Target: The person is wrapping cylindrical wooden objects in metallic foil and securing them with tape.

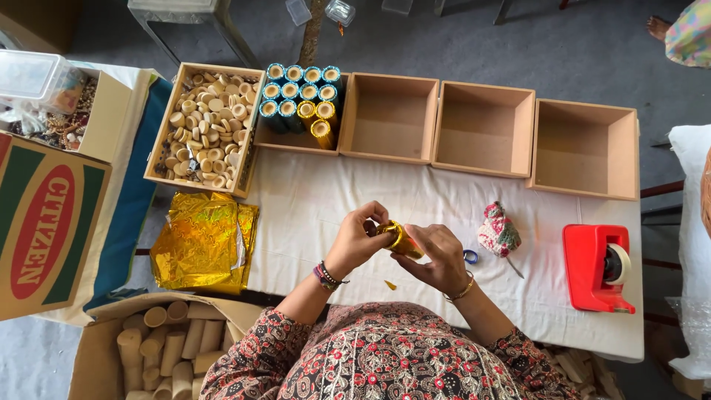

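Left hand [361, 235]: pinching end of gold tube [400, 238].
Right hand [438, 255]: gripping tube body.
Right: red tape dispenser [592, 267].

The table [333, 207] wears a matt white cloth, slightly creased; at its middle a left hand [359, 238] and a right hand [438, 255] pinch a small tube [400, 238] wrapped in glossy gold foil; left of the tube lies a stack of crinkled, mirror-bright gold foil sheets [201, 241]; above the sheets a matt wooden tray [206, 127] holds smooth pale wooden caps; right of that tray stand foil-wrapped tubes [300, 100] with shiny gold and blue skins; further right three empty boxes [485, 127] show dull brown board; right of the held tube sits a glossy red plastic tape dispenser [592, 267]; a printed cloth pouch [498, 231] looks soft.
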